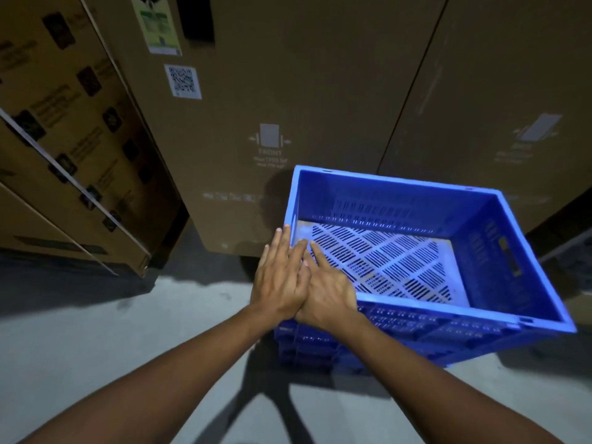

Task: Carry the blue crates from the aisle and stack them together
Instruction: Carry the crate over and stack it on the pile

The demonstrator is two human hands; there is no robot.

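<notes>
— Left hand (282, 277) and right hand (326, 293)?
— I saw both flat, fingers straight, holding nothing, overlapped at the near-left corner of the top blue crate (384, 193).
— And the crate?
— It stretched right from them, atop the lower crates (307, 347).

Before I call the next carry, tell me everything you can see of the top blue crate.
The top blue crate looks like moulded plastic: rectangular, open-topped, empty, slotted walls, perforated floor, handle slot in the right wall. It sits upright on a lower blue crate, close to cardboard boxes. The left hand and right hand lie flat, overlapping, over its near-left corner; contact is unclear.
</notes>
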